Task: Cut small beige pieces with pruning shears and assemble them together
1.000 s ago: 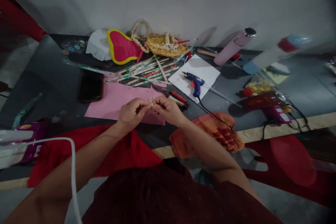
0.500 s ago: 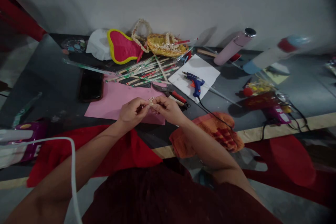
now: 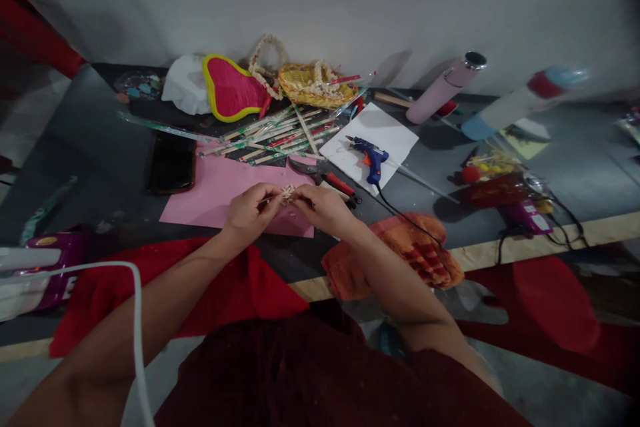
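A small cluster of pale pieces [image 3: 287, 195] is pinched between the fingertips of both hands, above a pink sheet [image 3: 215, 193]. My left hand [image 3: 253, 211] grips it from the left, and a thin stick-like bit shows at those fingertips. My right hand [image 3: 321, 208] closes on its right side. Just beyond the right hand lie pliers with red handles [image 3: 340, 184]. Wrapped sticks [image 3: 280, 137] lie in a loose pile behind the sheet. To the right, a blue glue gun [image 3: 373, 160] rests on a white square [image 3: 400, 130].
A phone [image 3: 173, 161] lies left of the sheet. Behind are a yellow-edged pink shape [image 3: 233, 88] and a wicker basket [image 3: 300, 83]. A pink flask [image 3: 445, 88] stands right. An orange towel [image 3: 425, 247] and red cloth [image 3: 200, 287] lie near the front edge.
Both hands remain in nearly the same place. The fingertips have shifted slightly around the pale cluster, which now shows more fully between them.
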Demonstrator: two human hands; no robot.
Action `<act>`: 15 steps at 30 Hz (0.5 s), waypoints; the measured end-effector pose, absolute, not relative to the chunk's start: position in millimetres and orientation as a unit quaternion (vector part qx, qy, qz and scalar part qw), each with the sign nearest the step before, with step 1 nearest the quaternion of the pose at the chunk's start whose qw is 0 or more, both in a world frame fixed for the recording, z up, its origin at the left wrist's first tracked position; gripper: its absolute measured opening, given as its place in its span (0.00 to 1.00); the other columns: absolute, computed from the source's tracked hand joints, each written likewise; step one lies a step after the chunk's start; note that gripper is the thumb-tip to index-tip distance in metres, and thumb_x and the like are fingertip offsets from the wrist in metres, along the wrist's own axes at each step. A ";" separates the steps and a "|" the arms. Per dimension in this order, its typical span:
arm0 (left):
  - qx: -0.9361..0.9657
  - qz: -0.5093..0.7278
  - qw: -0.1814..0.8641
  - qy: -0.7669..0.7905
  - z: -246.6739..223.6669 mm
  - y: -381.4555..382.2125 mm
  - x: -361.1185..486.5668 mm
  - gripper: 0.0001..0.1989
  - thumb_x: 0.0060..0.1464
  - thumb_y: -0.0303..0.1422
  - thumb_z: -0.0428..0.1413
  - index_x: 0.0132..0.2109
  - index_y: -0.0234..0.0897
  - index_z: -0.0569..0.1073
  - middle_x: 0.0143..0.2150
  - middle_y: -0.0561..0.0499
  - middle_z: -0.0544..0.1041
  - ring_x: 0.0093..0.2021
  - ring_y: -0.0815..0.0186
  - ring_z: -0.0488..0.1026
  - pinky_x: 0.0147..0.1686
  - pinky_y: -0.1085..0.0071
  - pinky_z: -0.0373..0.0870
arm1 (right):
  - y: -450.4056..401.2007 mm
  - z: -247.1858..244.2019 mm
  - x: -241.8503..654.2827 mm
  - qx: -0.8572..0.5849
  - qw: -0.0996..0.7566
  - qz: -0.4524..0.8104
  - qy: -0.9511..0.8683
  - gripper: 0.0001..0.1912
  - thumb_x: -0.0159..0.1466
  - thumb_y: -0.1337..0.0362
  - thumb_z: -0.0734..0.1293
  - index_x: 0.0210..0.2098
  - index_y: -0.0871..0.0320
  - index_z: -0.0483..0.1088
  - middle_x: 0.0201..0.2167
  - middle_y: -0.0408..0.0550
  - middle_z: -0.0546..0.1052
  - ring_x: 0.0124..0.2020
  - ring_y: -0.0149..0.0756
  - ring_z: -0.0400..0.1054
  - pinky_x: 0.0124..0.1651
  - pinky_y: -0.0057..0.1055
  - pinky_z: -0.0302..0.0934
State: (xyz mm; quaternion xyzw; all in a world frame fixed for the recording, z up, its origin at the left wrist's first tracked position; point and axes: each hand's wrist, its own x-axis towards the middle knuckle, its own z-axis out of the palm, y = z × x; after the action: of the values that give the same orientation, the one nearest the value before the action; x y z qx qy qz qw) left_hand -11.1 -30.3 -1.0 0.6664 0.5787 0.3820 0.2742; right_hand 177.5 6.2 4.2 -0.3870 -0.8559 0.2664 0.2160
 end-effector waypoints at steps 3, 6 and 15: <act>0.645 0.400 0.288 0.584 -1.2 -28.3 -11.3 0.09 0.54 0.36 0.54 0.39 0.37 0.74 0.34 0.52 0.79 0.32 0.70 0.74 0.33 0.77 0.68 | 10.0 6.0 183.0 -0.383 0.177 0.211 -0.882 0.10 0.64 0.68 0.59 0.42 0.58 0.70 0.41 0.48 0.77 0.40 0.34 0.70 0.43 0.29 0.59; 0.633 0.414 0.298 0.583 -2.0 -27.4 -10.4 0.09 0.53 0.37 0.54 0.37 0.37 0.74 0.32 0.53 0.78 0.30 0.70 0.73 0.32 0.77 0.68 | 17.3 13.8 197.8 -0.425 0.208 0.180 -0.862 0.10 0.65 0.67 0.59 0.42 0.58 0.70 0.41 0.48 0.77 0.41 0.34 0.70 0.44 0.29 0.59; 0.547 0.474 0.358 0.589 -0.8 -22.8 -10.3 0.07 0.51 0.34 0.56 0.36 0.35 0.73 0.26 0.54 0.73 0.23 0.74 0.65 0.22 0.79 0.61 | 34.8 10.9 231.7 -0.544 0.097 0.065 -0.831 0.12 0.60 0.54 0.66 0.37 0.56 0.70 0.41 0.53 0.73 0.43 0.43 0.65 0.46 0.38 0.59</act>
State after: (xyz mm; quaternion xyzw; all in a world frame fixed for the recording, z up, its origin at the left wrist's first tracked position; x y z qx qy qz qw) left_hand -10.3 -22.8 -0.8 0.5471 0.5894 0.4744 0.3581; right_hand 231.7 34.8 10.9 -0.5437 -0.8311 0.0649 0.0974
